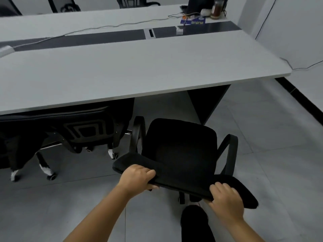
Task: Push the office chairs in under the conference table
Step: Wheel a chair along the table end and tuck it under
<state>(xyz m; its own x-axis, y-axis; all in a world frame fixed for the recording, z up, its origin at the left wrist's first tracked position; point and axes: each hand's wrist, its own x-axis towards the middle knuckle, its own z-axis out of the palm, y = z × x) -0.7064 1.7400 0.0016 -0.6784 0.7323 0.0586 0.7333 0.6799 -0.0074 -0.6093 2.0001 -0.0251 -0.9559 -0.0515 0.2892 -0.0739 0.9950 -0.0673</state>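
The neighbouring chair (83, 130) is half swallowed by the table (139, 67), seat hidden. Far chairs (132, 1) are chopped off up top, and the jar (217, 9) label can't be read.

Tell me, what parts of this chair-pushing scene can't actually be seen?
Head view only:
- Base of the held chair: mostly hidden by its own seat and backrest.
- Seat of the neighbouring chair: hidden under the conference table.
- Chairs across the table: cut off by the top edge.
- Blue card: print too small to read.
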